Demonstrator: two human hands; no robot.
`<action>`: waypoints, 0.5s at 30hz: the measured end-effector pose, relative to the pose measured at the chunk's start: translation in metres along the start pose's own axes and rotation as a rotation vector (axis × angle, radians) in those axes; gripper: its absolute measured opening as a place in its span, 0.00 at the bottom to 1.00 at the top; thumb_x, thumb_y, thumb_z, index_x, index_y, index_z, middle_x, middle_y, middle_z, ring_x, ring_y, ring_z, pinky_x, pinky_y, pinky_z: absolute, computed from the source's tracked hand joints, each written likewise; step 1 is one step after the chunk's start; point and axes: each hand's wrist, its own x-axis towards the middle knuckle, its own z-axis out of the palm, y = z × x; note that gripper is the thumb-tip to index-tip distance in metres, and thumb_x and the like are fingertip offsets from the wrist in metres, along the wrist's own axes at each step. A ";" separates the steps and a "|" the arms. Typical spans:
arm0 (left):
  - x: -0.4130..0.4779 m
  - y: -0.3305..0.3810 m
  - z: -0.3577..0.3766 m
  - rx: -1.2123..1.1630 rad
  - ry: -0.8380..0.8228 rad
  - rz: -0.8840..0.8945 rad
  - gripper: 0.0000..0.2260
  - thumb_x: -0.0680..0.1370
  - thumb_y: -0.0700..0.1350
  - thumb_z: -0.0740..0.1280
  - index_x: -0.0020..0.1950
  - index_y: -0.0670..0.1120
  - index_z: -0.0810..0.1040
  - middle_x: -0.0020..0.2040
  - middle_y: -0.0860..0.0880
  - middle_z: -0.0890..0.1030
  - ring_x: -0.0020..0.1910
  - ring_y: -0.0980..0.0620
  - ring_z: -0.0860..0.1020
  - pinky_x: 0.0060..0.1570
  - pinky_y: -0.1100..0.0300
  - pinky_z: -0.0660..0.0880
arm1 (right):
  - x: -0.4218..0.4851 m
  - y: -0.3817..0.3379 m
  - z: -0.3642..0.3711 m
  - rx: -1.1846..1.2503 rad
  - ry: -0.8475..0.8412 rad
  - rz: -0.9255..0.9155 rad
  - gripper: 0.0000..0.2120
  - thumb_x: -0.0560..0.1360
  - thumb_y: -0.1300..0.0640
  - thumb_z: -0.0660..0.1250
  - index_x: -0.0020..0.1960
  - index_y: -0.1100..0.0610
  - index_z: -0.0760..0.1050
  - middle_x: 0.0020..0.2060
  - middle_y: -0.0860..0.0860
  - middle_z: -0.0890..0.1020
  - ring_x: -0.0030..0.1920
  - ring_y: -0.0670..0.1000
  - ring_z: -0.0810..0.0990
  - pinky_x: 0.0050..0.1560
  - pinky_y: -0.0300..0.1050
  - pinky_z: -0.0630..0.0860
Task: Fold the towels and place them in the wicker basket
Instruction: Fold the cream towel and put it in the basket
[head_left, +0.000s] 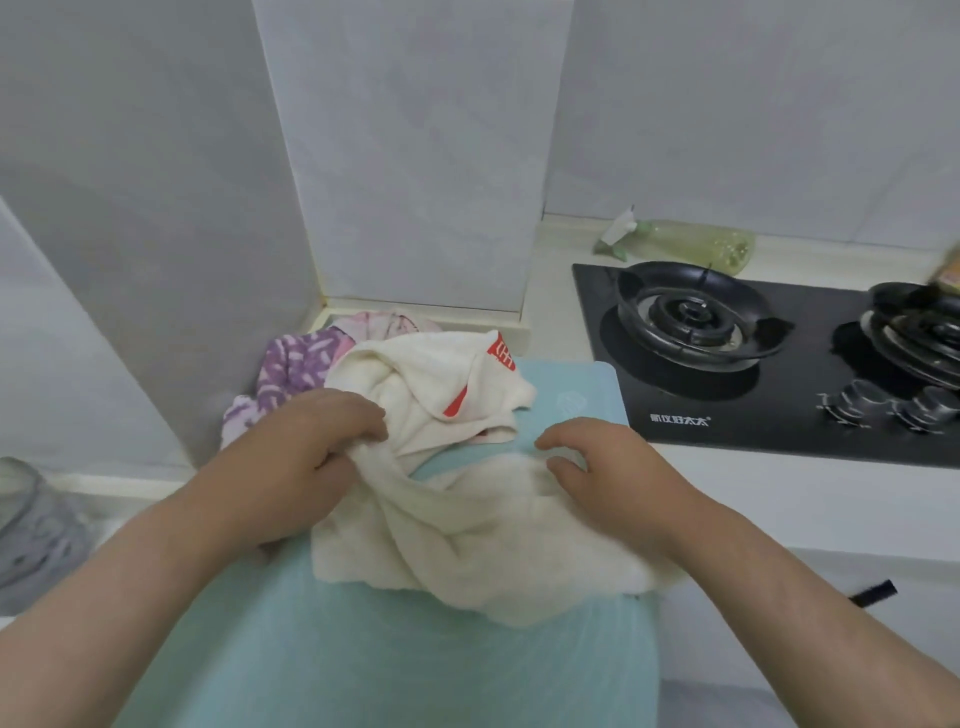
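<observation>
Fingers (363, 423) of the left hand (306, 452) pinch a fold of the cream towel (467, 525). The right hand (613, 483) rests on it, loosely curled and gripping nothing. A purple towel (296, 369) and a pink towel (387, 322) lie just beyond, far left. On the right, a black gas hob (727, 405) and a toppled spray bottle (691, 244) sit on the white worktop (779, 499). The crumpled cream towel lies on a teal mat (363, 649), running near to far, with its red-printed end far.
</observation>
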 end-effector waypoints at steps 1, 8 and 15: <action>0.001 -0.002 0.001 0.042 0.001 0.020 0.19 0.68 0.42 0.60 0.55 0.51 0.81 0.55 0.58 0.78 0.57 0.61 0.72 0.57 0.77 0.63 | -0.002 -0.001 0.003 0.009 0.010 -0.029 0.13 0.79 0.53 0.64 0.62 0.49 0.78 0.61 0.42 0.78 0.63 0.43 0.74 0.64 0.34 0.65; 0.011 -0.003 -0.001 0.091 0.156 0.149 0.16 0.70 0.56 0.59 0.44 0.51 0.83 0.40 0.61 0.80 0.41 0.62 0.75 0.46 0.57 0.72 | -0.009 -0.038 0.028 0.001 -0.069 -0.217 0.15 0.73 0.39 0.64 0.49 0.48 0.80 0.45 0.44 0.82 0.47 0.44 0.78 0.51 0.46 0.76; -0.004 0.019 -0.018 0.079 0.292 0.080 0.07 0.75 0.54 0.66 0.44 0.51 0.79 0.40 0.57 0.78 0.41 0.56 0.75 0.42 0.57 0.69 | -0.031 -0.040 0.013 -0.127 0.251 -0.095 0.14 0.77 0.54 0.61 0.33 0.50 0.69 0.35 0.48 0.76 0.40 0.52 0.73 0.40 0.49 0.69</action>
